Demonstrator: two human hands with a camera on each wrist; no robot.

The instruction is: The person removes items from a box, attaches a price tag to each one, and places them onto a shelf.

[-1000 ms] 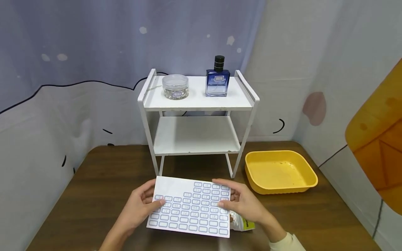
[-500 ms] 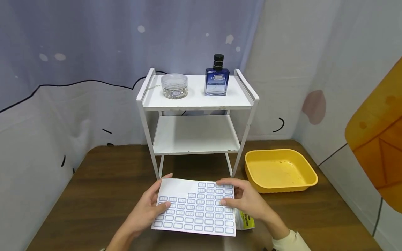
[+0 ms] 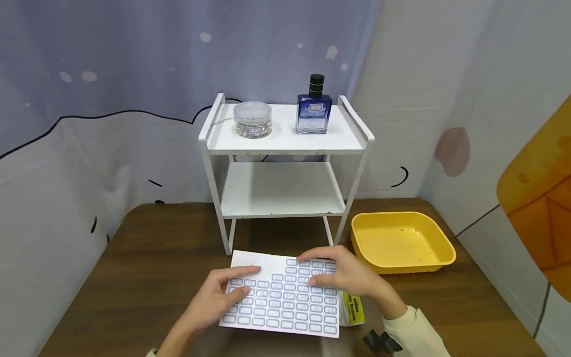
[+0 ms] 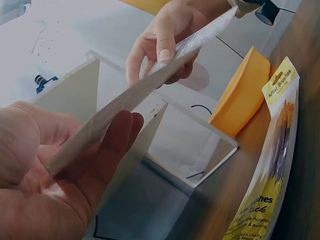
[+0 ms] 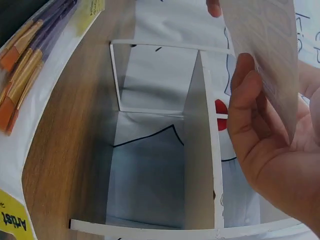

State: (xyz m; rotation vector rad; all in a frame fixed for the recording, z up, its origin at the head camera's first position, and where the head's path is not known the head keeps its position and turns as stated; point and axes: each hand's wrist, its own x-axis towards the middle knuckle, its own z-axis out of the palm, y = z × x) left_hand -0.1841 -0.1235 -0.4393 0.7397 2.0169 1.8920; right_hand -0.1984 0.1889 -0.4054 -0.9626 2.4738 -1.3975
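A white sheet of blue-framed label stickers [image 3: 281, 310] is held up above the table, with a bare patch at its upper left. My left hand [image 3: 207, 300] grips its left side; thumb and index finger lie over the front, and other fingers show behind it in the left wrist view. On the opposite side my right hand [image 3: 357, 275] pinches the sheet, thumb on the front and fingers behind. Partly hidden under the sheet's right edge lies a clear-and-yellow pack of artist brushes [image 3: 353, 310], plainer in the left wrist view [image 4: 280, 145].
Behind the hands stands a white two-tier shelf [image 3: 281, 191]. On its top are a labelled clear round jar [image 3: 253, 121] and a labelled blue perfume bottle [image 3: 314, 114]. A yellow tray [image 3: 403, 270] sits at the right of the brown table [image 3: 134, 277].
The sheet and both hands have shifted slightly right. My left index finger has come from behind the sheet onto its front, over the bare patch. The right hand keeps its hold.
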